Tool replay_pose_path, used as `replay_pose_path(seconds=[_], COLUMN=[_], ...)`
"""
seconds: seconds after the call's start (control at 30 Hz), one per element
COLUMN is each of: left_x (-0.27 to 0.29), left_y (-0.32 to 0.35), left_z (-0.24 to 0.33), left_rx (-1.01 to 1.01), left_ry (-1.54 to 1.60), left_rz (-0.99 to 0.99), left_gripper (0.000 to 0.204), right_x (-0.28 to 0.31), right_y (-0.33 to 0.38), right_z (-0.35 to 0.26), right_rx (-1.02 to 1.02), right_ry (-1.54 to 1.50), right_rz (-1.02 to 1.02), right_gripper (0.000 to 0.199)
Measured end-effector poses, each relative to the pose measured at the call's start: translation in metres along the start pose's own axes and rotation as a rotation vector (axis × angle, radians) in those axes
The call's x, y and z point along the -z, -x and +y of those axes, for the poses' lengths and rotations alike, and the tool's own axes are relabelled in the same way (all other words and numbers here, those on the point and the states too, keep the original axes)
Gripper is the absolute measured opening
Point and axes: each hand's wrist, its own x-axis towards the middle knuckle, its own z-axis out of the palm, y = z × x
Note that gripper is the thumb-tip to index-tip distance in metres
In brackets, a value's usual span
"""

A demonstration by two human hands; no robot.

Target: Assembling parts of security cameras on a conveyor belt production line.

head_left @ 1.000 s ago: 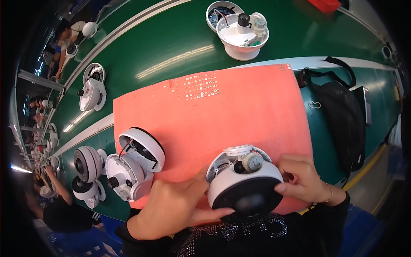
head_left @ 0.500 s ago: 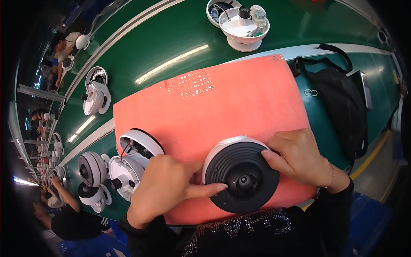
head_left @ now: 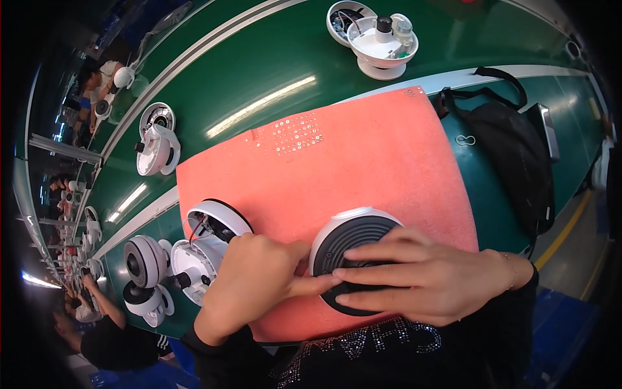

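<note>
Over the near part of the pink mat (head_left: 311, 185), a worker's round dome (head_left: 353, 236) is showing its dark face; the right hand (head_left: 421, 275) is lying across it, fingers slightly parted, while the left hand (head_left: 256, 275) is clamping its left rim.

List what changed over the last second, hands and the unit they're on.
The round unit has turned from its open inside showing to its black ribbed face up. The right hand left the right rim and moved leftward, its fingers now across that face, hiding the centre. Unchanged: the left hand at the unit's left edge, the opened unit to the left, the pink mat.
</note>
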Motion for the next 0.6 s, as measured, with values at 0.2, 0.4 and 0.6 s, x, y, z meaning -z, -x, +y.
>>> replay_pose_path(seconds=[0.2, 0.4, 0.6], left_x=[0.005, -0.046, -0.008], left_y=[-0.005, -0.009, 0.004], left_z=[0.002, -0.013, 0.016], left_rx=[0.056, 0.12, -0.255], left_ry=[-0.097, 1.16, 0.643], left_rz=[-0.077, -0.085, 0.462], left_gripper=[0.044, 0.068, 0.088], right_x=[0.003, -0.021, 0.011], right_y=[0.001, 0.014, -0.014], right_z=[-0.002, 0.022, 0.002], right_rx=[-0.301, -0.806, -0.44], right_ry=[-0.041, -0.743, -0.166], right_rz=[0.334, 0.305, 0.543], right_gripper=[0.06, 0.062, 0.082])
